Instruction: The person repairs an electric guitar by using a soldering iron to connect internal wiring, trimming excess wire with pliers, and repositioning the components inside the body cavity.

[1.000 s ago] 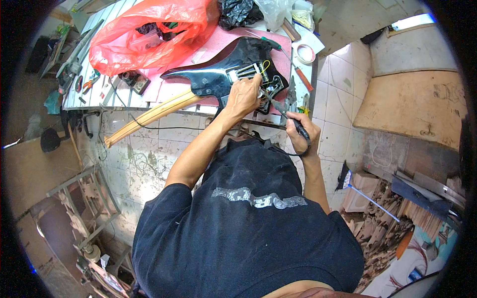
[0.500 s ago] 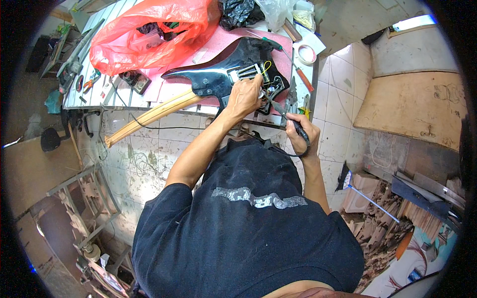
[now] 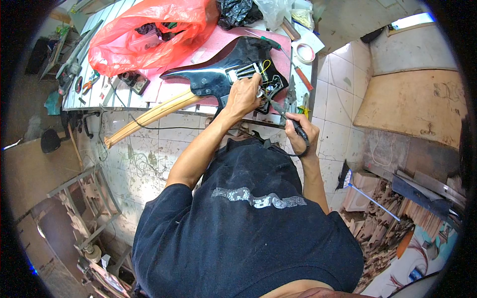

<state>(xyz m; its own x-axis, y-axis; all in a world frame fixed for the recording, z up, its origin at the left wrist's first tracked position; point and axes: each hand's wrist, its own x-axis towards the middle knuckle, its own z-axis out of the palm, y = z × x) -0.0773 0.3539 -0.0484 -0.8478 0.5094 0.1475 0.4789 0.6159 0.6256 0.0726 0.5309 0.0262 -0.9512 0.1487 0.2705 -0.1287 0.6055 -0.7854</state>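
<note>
A black electric guitar [image 3: 211, 74] lies back up on the bench, its pale wooden neck [image 3: 154, 117] reaching out past the front edge to the left. My left hand [image 3: 244, 98] is over the body's open wiring cavity, fingers closed in a pinch; what they hold is hidden, though wires show beside them. A yellow wire [image 3: 266, 65] loops up near the metal springs [image 3: 247, 71]. My right hand [image 3: 301, 133] grips a corded soldering iron [image 3: 298, 128] by its black handle. The iron's tip points into the cavity, close to my left fingers; whether it touches anything cannot be made out.
A red plastic bag [image 3: 107, 52] and a black bag [image 3: 238, 14] sit on the bench's far side. Right of the guitar are a red-handled screwdriver [image 3: 303, 79] and a tape roll [image 3: 304, 52]. A small device [image 3: 134, 81] stands left; the iron's cord [image 3: 169, 128] crosses the front.
Both hands hold almost the same places. The view has shifted very slightly; nothing was taken up or let go.
</note>
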